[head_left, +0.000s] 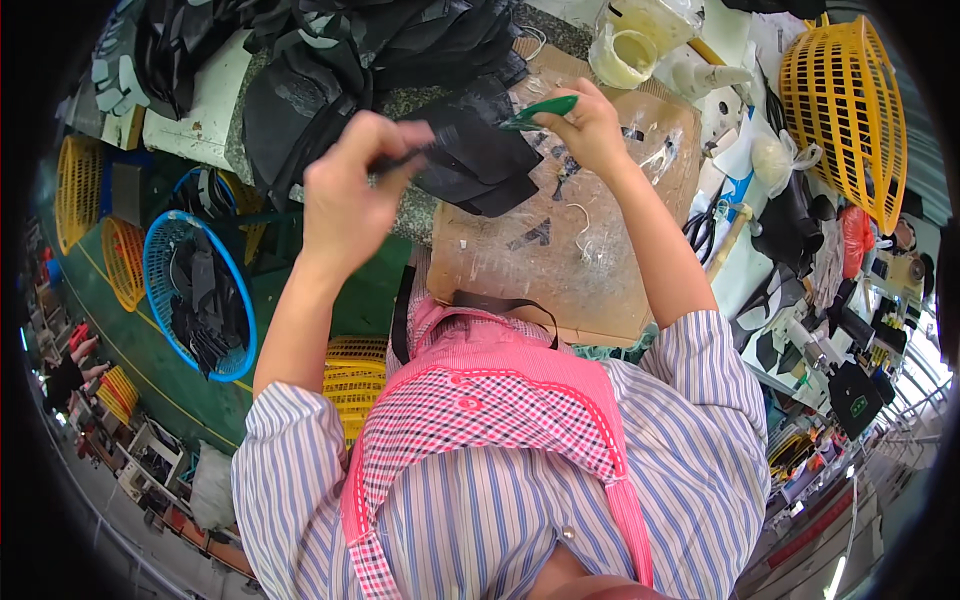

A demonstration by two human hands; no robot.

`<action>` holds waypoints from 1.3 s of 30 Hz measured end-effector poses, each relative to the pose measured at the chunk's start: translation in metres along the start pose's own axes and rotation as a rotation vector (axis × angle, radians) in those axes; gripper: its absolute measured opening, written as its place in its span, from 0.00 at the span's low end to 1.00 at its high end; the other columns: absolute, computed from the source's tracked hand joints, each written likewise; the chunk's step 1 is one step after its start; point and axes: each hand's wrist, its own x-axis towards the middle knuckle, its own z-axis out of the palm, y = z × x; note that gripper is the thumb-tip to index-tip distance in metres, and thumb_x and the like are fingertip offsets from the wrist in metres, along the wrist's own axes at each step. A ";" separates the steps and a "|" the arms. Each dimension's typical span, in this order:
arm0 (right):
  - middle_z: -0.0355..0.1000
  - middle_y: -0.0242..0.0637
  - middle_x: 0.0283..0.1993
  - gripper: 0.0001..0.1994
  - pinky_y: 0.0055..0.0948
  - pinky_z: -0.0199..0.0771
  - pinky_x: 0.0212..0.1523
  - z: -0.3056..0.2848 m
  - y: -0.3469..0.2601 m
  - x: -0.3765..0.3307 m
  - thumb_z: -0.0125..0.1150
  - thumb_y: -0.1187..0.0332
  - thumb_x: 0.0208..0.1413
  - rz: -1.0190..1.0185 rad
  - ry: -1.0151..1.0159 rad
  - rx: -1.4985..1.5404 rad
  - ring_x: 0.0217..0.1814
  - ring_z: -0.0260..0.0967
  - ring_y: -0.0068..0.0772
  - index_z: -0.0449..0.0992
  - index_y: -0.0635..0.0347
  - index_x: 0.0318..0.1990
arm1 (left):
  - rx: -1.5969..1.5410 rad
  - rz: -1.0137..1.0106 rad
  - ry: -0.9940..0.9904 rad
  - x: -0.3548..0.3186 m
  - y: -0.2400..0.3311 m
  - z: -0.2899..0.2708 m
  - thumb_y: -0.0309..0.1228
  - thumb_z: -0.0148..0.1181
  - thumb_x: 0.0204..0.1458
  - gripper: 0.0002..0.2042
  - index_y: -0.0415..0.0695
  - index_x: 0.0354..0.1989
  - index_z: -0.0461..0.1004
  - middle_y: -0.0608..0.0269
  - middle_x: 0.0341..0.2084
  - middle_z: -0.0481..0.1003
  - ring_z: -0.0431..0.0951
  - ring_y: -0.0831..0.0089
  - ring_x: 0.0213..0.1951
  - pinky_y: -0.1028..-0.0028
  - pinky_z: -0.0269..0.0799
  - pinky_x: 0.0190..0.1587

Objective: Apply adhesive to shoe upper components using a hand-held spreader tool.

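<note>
My left hand [355,195] is closed and smeared by motion. Between its fingers is a dark flat piece [398,160], its outline too blurred to tell exactly. My right hand [592,130] pinches a green tool [545,112], a flat handle whose paler tip points left over the black pieces. Below and between both hands lies a fanned stack of black cut pieces [485,185], partly on a worn cardboard sheet [640,240] marked with dried glue and dark scraps. Beyond the right hand stands a translucent tub [628,58] with a cream-coloured substance in it.
Large heaps of black cut pieces [420,45] cover the far side of the speckled worktop. A yellow basket [845,115] stands at the far right. On the left, a blue-rimmed basket [150,290] holds more black pieces. Bags and scraps crowd the right side.
</note>
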 end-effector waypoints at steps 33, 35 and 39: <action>0.69 0.37 0.26 0.08 0.31 0.64 0.35 -0.014 -0.033 -0.027 0.63 0.69 0.36 0.338 -0.083 0.364 0.33 0.63 0.36 0.76 0.53 0.28 | -0.390 -0.577 0.026 -0.008 -0.124 0.025 0.25 0.59 0.39 0.06 0.38 0.26 0.71 0.66 0.21 0.73 0.70 0.78 0.24 0.78 0.64 0.27; 0.69 0.35 0.26 0.07 0.31 0.64 0.36 -0.010 -0.027 0.000 0.63 0.69 0.36 0.231 0.057 0.249 0.33 0.63 0.35 0.76 0.53 0.28 | -0.225 -0.522 0.247 0.008 -0.101 0.009 0.24 0.59 0.40 0.06 0.37 0.28 0.72 0.67 0.22 0.72 0.69 0.82 0.25 0.81 0.64 0.28; 0.69 0.29 0.25 0.06 0.31 0.63 0.35 0.021 0.002 0.032 0.62 0.69 0.36 -0.092 0.263 0.071 0.34 0.62 0.33 0.76 0.51 0.27 | 0.330 0.230 0.682 0.024 -0.035 -0.036 0.21 0.58 0.41 0.07 0.38 0.32 0.74 0.62 0.27 0.75 0.73 0.77 0.30 0.80 0.68 0.36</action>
